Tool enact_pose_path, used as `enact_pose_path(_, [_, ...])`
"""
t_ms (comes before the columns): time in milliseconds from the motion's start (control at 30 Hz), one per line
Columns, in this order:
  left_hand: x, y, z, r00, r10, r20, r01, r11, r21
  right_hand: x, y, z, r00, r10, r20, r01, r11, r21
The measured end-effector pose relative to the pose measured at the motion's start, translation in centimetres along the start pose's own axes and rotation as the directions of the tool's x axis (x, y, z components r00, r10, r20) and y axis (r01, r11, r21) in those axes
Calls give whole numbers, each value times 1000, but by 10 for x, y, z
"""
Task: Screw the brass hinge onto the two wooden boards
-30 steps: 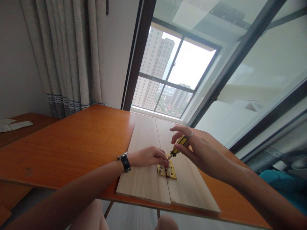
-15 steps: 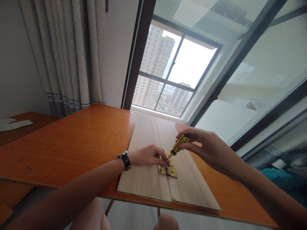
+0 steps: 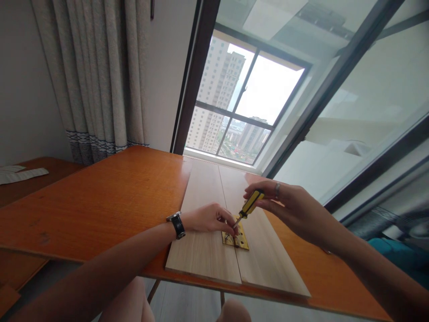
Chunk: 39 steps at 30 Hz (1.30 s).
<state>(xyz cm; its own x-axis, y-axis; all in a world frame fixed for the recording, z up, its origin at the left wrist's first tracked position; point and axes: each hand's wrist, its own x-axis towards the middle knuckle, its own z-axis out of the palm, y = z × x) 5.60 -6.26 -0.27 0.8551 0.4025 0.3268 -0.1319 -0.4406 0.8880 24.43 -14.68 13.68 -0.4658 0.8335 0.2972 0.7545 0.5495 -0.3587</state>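
Observation:
Two pale wooden boards (image 3: 201, 250) lie side by side, with a brass-coloured hinge (image 3: 243, 243) flat across their seam. Loose small metal pieces, apparently screws, rest on the hinge's left leaf. My right hand (image 3: 288, 201) grips the handle of a yellow and black screwdriver (image 3: 250, 205) between thumb and fingers, its shaft slanting down to the left. At the shaft's tip, my left hand (image 3: 214, 218) is closed in a pinch just above the hinge. Whatever sits between those fingertips is hidden. A watch is on the left wrist.
The boards lie on an orange-brown wooden table (image 3: 110, 205), their near ends by its front edge. Behind stand a dark-framed window and a grey curtain (image 3: 100, 89). Pale strips (image 3: 27, 175) lie on a lower surface at left. My knees are below the table edge.
The screwdriver handle has turned slightly in my right hand, and the fingers on it have shifted. My left hand keeps its pinch at the tip. The whole view has moved a little.

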Motion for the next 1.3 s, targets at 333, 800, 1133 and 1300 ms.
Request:
enact_pose_path(333, [0,1,-1,996,90,-2,-90,996,26,0,-4,8,990,-107,-93,94,987,-134])
enact_pose_path(800, [-1,3,0,999,46,17,-46,999,7,6,-7,9,977,-126,-171,81,965,-250])
enact_pose_path(1133, [-1,2,1,998,65,23,-65,998,27,4,0,-6,980,-149,-129,109,957,-270])
enact_pose_path(1300, [-2,6,1,995,70,68,-69,998,-8,3,-5,-1,968,-208,-141,157,938,-308])
